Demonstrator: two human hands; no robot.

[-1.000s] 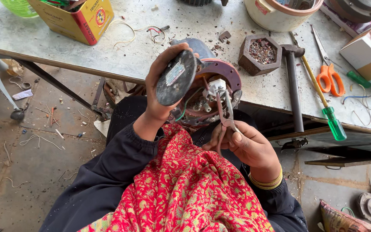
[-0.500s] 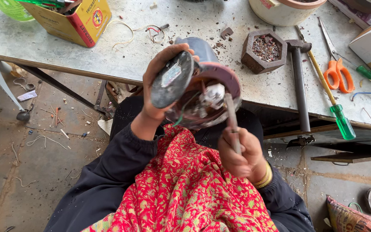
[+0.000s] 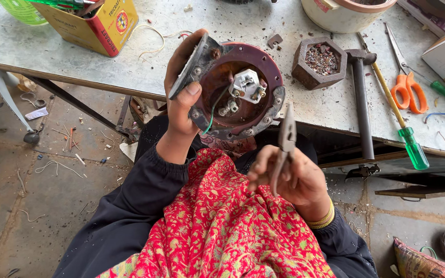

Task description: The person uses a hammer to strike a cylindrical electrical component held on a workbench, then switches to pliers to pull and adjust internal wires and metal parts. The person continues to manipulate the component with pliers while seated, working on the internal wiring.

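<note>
My left hand (image 3: 184, 98) grips a round dark-red appliance base (image 3: 238, 92) by its left rim, with a grey metal plate pinched against it. The base is tipped toward me, showing a white terminal block (image 3: 247, 85) and a green wire inside. My right hand (image 3: 289, 175) holds a pair of pliers (image 3: 283, 149) upright, jaws pointing up just below the base's lower right rim, apart from it. A red patterned cloth (image 3: 222, 226) covers my lap.
On the grey worktable (image 3: 57, 51) lie a hammer (image 3: 360, 98), a green-handled screwdriver (image 3: 405, 134), orange scissors (image 3: 408, 90), a hexagonal box of scraps (image 3: 319, 62), a yellow carton (image 3: 96, 23) and a white pot (image 3: 346, 13). Wire offcuts litter the floor at left.
The pliers have come out of the base and dropped toward my lap. My left hand has tipped the base so its inside faces me.
</note>
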